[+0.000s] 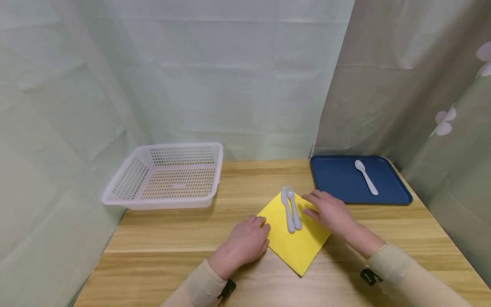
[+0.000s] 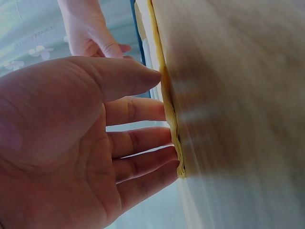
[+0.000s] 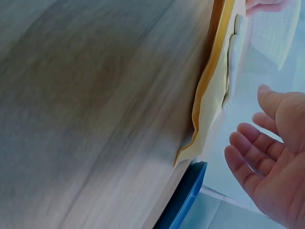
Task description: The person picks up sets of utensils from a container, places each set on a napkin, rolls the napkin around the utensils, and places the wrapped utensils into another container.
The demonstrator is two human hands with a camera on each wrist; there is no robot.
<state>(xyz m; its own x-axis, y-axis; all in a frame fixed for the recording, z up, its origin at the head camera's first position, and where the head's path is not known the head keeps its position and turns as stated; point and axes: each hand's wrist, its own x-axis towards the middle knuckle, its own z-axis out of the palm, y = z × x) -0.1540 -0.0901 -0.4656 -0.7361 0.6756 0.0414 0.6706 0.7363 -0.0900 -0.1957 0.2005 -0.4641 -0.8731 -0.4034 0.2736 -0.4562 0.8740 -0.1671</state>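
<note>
A yellow folded napkin lies on the wooden table, one corner toward me. On it a light grey knife and a matching fork lie side by side, their tips reaching the far corner. My left hand is at the napkin's left corner; in the left wrist view its fairly straight fingers touch the napkin's edge. Over the napkin's right side hovers my right hand, fingers loosely bent and holding nothing. In the right wrist view a gap shows between that hand and the napkin.
A blue tray stands at the back right, just beyond my right hand, with a light grey spoon on it. At the back left is a white perforated plastic basket. Hanging curtains enclose the table's back and sides.
</note>
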